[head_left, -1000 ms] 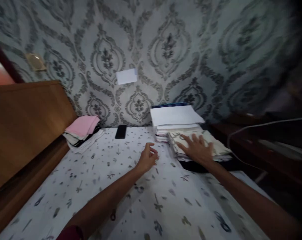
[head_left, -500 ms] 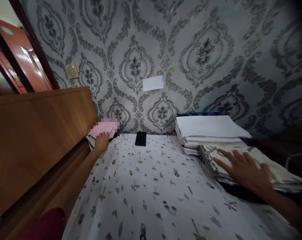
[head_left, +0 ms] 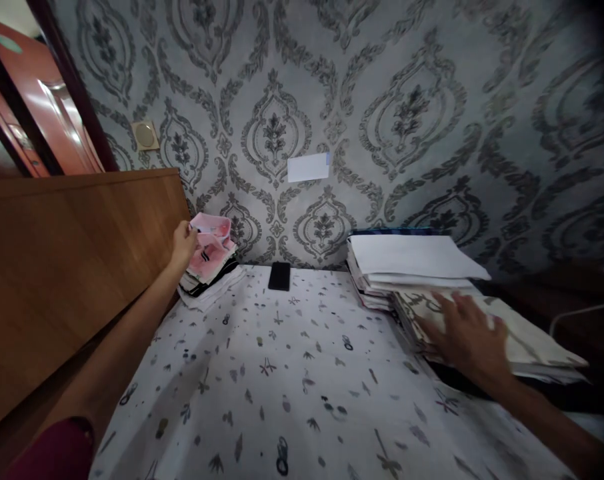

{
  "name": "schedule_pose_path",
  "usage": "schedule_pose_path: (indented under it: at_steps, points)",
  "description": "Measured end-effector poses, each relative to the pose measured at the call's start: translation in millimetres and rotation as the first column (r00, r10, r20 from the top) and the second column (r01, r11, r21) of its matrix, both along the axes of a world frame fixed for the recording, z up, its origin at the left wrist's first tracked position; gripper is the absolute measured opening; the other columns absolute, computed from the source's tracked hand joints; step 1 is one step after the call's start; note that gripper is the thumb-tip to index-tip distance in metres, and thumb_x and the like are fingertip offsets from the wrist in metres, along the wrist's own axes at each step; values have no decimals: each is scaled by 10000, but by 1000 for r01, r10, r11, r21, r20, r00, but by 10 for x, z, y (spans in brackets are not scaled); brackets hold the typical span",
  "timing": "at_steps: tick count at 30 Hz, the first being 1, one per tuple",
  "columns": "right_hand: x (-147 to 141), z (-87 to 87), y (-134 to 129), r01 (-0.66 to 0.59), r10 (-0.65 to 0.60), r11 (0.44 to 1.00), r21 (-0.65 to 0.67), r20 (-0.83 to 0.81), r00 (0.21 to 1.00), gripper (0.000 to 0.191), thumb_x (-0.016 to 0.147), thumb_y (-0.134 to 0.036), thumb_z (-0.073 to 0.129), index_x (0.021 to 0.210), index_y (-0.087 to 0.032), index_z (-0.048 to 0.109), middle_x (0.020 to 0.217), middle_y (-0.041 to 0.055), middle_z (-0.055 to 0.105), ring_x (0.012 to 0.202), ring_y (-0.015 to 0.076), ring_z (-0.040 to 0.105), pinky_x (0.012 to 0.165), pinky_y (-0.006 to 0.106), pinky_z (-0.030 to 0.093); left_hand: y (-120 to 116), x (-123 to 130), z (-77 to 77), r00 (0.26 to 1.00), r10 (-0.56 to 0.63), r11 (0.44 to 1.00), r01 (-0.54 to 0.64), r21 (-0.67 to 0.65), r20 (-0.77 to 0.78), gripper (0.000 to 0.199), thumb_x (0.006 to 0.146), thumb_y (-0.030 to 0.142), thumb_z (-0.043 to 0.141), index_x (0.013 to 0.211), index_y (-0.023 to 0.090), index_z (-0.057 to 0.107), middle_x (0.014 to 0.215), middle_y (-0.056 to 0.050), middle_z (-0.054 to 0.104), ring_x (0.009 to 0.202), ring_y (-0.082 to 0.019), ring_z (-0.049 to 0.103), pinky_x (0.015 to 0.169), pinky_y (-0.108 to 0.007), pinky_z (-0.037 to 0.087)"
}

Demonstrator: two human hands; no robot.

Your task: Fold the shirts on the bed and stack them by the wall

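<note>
At the far left corner of the bed, my left hand (head_left: pixel 183 243) pinches the edge of a pink folded garment (head_left: pixel 215 250), lifting it partly. That garment lies on top of a small pile of folded black and white clothes (head_left: pixel 209 287). On the right, my right hand (head_left: pixel 475 340) lies spread over a stack of folded cream patterned fabric (head_left: pixel 532 327), slightly blurred by motion. Behind that stack stands another pile topped with a folded white cloth (head_left: pixel 412 257).
A white patterned sheet (head_left: pixel 302 373) covers the bed. A black phone-like object (head_left: pixel 279 276) lies near the wall. A wooden board (head_left: pixel 82 247) rises along the left side. White paper (head_left: pixel 308 167) is on the wallpaper, and a white cable (head_left: pixel 582 309) runs at right.
My left hand has shifted from the top of the pink garment to its left edge and raised it. My right hand has moved slightly left over the cream stack, staying spread.
</note>
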State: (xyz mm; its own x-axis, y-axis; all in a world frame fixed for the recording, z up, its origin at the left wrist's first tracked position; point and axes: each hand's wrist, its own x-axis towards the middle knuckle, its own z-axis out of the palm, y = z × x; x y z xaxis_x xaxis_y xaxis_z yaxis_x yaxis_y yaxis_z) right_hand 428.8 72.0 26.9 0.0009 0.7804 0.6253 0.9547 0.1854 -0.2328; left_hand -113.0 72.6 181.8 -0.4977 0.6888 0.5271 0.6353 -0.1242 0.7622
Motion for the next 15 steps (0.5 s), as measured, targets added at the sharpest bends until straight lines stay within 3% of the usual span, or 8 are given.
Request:
schedule_pose_path:
  at_steps: [2,3,5,7,8,11,13,15]
  points:
    - [-449,125,-229,-211,211,976,56,19,977,613,924,-527,434,1425,-174,462,1450,282,471,1349,435,452,1034,646,388,-290,306,37,985,-174,985,174,-14,15,85,872,276,493,844,196,485,713,45,456,628,-117,506,579,-214,462]
    - [-715,192,-387,-353,353,931,97,16,935,650,924,-524,463,1469,-176,402,1490,250,443,1373,404,435,1059,607,399,-472,504,22,929,-370,927,371,-52,25,123,862,311,531,858,192,498,719,41,466,626,-118,500,565,-214,448]
    - [-1237,310,-750,-561,566,814,153,7,824,741,911,-511,537,1537,-203,288,1554,194,384,1433,360,365,1124,575,351,-881,932,-51,699,-713,683,709,-178,51,220,871,402,575,891,187,529,721,35,483,634,-122,491,569,-220,429]
    - [-1628,390,-1099,-680,693,719,143,-69,718,757,897,-469,581,1543,-203,291,1540,177,412,1417,346,390,1127,559,353,-1277,1317,-150,480,-875,448,849,-280,58,280,926,443,524,849,176,557,769,8,514,703,-129,493,638,-237,429]
    - [-1747,417,-1246,-709,721,692,135,-155,675,684,885,-445,598,1489,-195,395,1451,168,519,1336,342,485,1074,528,422,-1447,1464,-203,421,-904,383,875,-296,74,292,938,444,512,847,172,563,793,-1,521,738,-134,494,674,-245,425]
    - [-1833,496,-1539,-814,730,580,-9,-437,525,277,917,-415,545,978,-191,696,875,56,716,810,239,672,711,345,551,-1790,1687,-374,414,-878,365,904,-222,240,306,955,466,493,907,174,570,767,14,494,702,-119,460,659,-243,392]
    - [-1765,591,-1652,-858,681,510,-68,-577,451,311,930,-393,511,727,-192,635,653,0,631,606,167,593,564,265,477,-1906,1698,-509,398,-829,359,918,-171,393,312,893,482,597,984,185,565,739,37,486,648,-107,444,618,-232,381]
    - [-1684,733,-1744,-863,639,504,-39,-655,402,263,895,-353,538,695,-193,595,646,-10,611,600,149,566,561,246,444,-1980,1671,-661,360,-813,297,933,-206,458,392,781,432,737,1049,197,573,812,22,565,715,-127,513,665,-244,427]
